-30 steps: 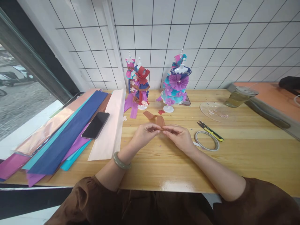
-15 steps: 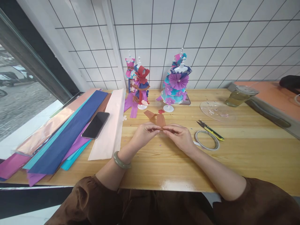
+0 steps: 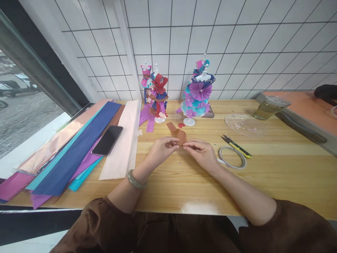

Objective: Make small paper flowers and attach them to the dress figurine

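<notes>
Between my two hands is a brown crepe paper strip (image 3: pixel 181 136), its near edge pinched at the fingertips and its loose end lying toward the back left. My left hand (image 3: pixel 165 149), with a pale green bangle above the wrist, is closed on the strip's left side. Close beside it, my right hand (image 3: pixel 201 151) pinches the same edge from the right. A red paper flower (image 3: pixel 181 125) lies on the table just beyond the strip. Behind stand small dress forms, one in red and blue paper (image 3: pixel 159 95) and one in purple and turquoise paper (image 3: pixel 198 96).
Folded crepe paper (image 3: pixel 79 154) and a black phone (image 3: pixel 107 140) lie at the left. On the right are a roll of tape (image 3: pixel 232 157), snips (image 3: pixel 236 146), a clear plate of beads (image 3: pixel 245 125) and a lidded cup (image 3: pixel 271 108). A tiled wall (image 3: pixel 223 38) rises behind.
The brown strip has shifted between my fingers: its loose end has swung rightward and its raised part now bends over. Both hands stay nearly in place.
</notes>
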Tool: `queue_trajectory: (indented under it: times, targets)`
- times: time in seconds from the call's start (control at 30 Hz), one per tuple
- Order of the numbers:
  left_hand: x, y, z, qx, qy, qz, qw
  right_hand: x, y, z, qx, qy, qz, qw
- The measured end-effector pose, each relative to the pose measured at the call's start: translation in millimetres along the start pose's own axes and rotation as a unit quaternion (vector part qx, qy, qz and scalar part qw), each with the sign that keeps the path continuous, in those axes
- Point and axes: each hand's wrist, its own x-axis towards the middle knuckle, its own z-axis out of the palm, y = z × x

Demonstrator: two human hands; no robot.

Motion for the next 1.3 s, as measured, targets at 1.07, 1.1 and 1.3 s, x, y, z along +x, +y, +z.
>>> queue_trajectory:
  times: [1.07,1.1,1.3]
  targets:
    - [-0.8,-0.4,0.5,-0.048,-0.064,-0.042,0.996,-0.5,1.4,2.6,0.027,-0.009,0.037,0.999]
    - [-0.9,-0.3,0.0,-0.042,-0.060,-0.042,0.996,-0.7,1.9,3.1,0.040,-0.013,0.051,0.998]
    - [-1.6,-0.1,-0.8,-0.034,-0.048,-0.039,0.997,-0.7,9.6,7.4,0.131,-0.032,0.125,0.983]
